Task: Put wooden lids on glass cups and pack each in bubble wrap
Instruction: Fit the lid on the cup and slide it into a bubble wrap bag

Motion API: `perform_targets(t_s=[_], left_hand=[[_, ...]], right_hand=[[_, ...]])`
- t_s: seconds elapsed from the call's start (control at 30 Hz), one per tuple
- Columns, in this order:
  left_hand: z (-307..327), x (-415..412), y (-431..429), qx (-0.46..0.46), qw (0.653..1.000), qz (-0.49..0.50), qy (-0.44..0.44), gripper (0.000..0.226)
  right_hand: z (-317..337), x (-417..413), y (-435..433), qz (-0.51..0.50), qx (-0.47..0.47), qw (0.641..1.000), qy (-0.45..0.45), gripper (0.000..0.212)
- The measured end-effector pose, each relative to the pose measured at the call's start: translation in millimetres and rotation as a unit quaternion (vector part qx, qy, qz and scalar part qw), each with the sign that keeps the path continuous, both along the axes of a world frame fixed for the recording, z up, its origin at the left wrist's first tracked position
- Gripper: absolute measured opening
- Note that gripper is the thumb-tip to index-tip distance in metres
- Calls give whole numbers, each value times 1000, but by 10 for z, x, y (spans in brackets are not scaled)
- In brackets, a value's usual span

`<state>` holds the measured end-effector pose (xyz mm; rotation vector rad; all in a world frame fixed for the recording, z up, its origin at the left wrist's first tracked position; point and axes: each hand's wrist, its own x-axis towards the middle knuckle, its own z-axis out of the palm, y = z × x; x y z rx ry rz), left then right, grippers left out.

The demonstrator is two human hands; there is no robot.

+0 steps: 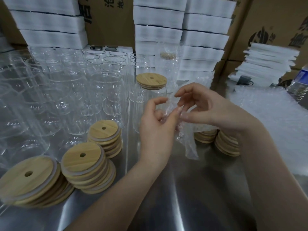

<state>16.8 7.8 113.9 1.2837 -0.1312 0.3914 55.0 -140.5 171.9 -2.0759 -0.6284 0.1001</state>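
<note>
A glass cup (146, 95) with a wooden lid (151, 80) on it stands upright at the table's middle. Just in front of it, my left hand (156, 124) and my right hand (200, 105) both pinch a clear bubble wrap piece (188, 140) that hangs down between them over the steel table (183, 197). Many open glass cups (106, 84) fill the left side. Stacks of wooden lids (86, 165) lie at the lower left, and more lids (226, 145) sit under my right wrist. A wrapped cup (168, 67) stands behind the lidded one.
A pile of bubble wrap sheets (270, 114) lies at the right. White foam sheet stacks (205, 39) and cardboard boxes (273, 17) wall off the back. A plastic water bottle (300, 84) stands at the far right edge.
</note>
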Motion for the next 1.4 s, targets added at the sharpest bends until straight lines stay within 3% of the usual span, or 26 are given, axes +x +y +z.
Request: perform_targets(t_s=[0.13, 0.33, 0.47, 0.7, 0.83, 0.87, 1.1, 1.23, 1.4], left_hand=[[39, -41, 20, 5, 999, 35, -18, 28], [5, 0, -12, -1, 999, -24, -27, 50], [-79, 52, -48, 34, 999, -19, -28, 60], [-95, 48, -3, 120, 990, 73, -28, 29], [-98, 18, -8, 213, 969, 101, -69, 11], [-95, 10, -17, 222, 965, 111, -80, 16], [-135, 29, -12, 237, 964, 97, -75, 12], [-152, 48, -18, 245, 961, 108, -64, 33], [-198, 68, -2, 256, 960, 93, -68, 46]], right_hand=[[-12, -13, -13, 44, -25, 998, 31, 70], [-42, -8, 10, 19, 30, 999, -2, 47], [-50, 31, 2, -36, 58, 997, -44, 49], [-92, 93, 40, -109, 36, 987, -114, 50], [-106, 73, 94, -71, 26, 991, -109, 36], [-111, 61, 102, -55, 18, 993, -104, 33], [-124, 54, 96, -32, -65, 991, -112, 71], [-130, 50, 93, -29, -84, 989, -118, 77], [-160, 97, 74, -74, -48, 986, -138, 65]])
